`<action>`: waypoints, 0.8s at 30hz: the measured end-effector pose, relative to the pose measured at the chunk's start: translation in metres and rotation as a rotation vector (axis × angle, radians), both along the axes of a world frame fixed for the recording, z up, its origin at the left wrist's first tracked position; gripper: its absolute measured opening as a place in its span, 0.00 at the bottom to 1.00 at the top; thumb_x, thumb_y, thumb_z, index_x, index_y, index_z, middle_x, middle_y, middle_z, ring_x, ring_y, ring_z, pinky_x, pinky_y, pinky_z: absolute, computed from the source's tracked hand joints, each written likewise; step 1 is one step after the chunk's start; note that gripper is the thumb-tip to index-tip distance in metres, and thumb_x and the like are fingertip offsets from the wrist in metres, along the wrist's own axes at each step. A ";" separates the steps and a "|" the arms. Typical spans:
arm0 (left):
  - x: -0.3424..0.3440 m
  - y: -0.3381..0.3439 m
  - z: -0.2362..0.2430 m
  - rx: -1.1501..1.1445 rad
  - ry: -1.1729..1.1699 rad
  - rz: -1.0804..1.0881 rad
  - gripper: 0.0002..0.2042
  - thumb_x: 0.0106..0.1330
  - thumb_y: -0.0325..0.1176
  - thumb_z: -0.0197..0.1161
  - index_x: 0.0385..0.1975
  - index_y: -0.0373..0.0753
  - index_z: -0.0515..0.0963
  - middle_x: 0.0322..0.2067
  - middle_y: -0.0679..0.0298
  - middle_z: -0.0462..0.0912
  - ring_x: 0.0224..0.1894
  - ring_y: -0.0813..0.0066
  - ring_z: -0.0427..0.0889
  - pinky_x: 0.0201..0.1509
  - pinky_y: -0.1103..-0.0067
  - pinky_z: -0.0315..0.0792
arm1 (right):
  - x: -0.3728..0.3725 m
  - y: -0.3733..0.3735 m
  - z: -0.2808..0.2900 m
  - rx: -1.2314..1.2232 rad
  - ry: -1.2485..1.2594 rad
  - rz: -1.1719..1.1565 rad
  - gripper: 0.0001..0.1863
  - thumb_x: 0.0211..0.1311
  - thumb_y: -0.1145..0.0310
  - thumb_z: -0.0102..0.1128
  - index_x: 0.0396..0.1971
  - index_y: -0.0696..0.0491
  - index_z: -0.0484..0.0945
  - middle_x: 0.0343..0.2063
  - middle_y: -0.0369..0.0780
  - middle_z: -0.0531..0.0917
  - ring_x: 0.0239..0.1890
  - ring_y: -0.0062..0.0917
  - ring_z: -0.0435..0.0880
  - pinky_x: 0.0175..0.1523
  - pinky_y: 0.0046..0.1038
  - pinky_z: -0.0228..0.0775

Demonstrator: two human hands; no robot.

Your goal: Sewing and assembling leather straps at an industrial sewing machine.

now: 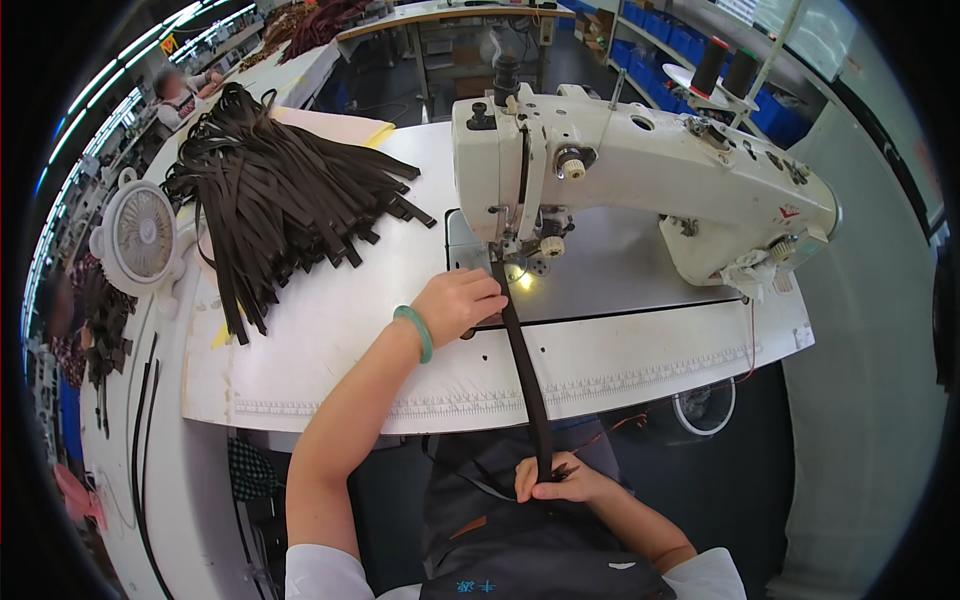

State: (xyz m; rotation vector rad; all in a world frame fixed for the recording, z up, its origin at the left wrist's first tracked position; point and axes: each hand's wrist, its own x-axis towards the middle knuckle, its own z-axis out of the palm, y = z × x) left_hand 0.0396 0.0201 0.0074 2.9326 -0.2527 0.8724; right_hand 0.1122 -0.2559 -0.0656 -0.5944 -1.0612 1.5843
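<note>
A long dark brown strap (524, 365) runs from under the needle area of a white sewing machine (600, 140) down over the table's front edge toward my lap. Beside the presser foot, my left hand (463, 302) is closed, its fingertips at the strap's left edge. A green bangle (413, 334) circles that wrist. My right hand (562, 478) grips the strap's lower end in front of my dark apron (470, 545). A small lamp lights the metal plate (610, 260) by the needle. How the strap sits under the foot is too small to tell.
A big bundle of dark straps (290, 190) lies on the white table (300, 370) at the left. Next to it stands a small white fan (143, 235). Thread spools (710, 66) rise behind the machine. A white bucket (705, 410) stands below right. Another person (180, 95) sits far left.
</note>
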 end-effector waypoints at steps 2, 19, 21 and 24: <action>0.000 0.000 -0.001 -0.003 0.004 -0.007 0.08 0.44 0.28 0.62 0.26 0.40 0.75 0.25 0.68 0.73 0.31 0.72 0.74 0.33 0.79 0.71 | -0.001 0.006 0.002 -0.056 0.040 -0.090 0.08 0.56 0.69 0.56 0.27 0.59 0.77 0.30 0.40 0.77 0.35 0.23 0.74 0.40 0.23 0.63; 0.000 -0.002 0.000 0.013 0.000 -0.010 0.08 0.43 0.27 0.63 0.26 0.39 0.77 0.26 0.68 0.76 0.29 0.73 0.75 0.29 0.80 0.72 | -0.002 0.006 -0.007 -0.121 0.049 -0.148 0.09 0.57 0.66 0.55 0.28 0.57 0.76 0.30 0.38 0.76 0.35 0.21 0.73 0.41 0.21 0.62; 0.000 -0.002 0.000 0.011 0.001 -0.012 0.08 0.43 0.27 0.63 0.26 0.39 0.77 0.26 0.68 0.76 0.29 0.73 0.75 0.29 0.79 0.72 | -0.002 0.004 -0.005 -0.094 0.047 -0.132 0.09 0.57 0.67 0.55 0.28 0.58 0.76 0.30 0.38 0.76 0.36 0.22 0.73 0.43 0.23 0.62; 0.002 -0.001 -0.001 0.018 0.004 -0.020 0.08 0.43 0.27 0.62 0.26 0.39 0.77 0.26 0.68 0.76 0.29 0.73 0.75 0.29 0.79 0.72 | 0.001 -0.001 -0.004 -0.049 0.008 -0.074 0.09 0.58 0.68 0.55 0.29 0.59 0.77 0.30 0.40 0.76 0.37 0.24 0.73 0.45 0.25 0.62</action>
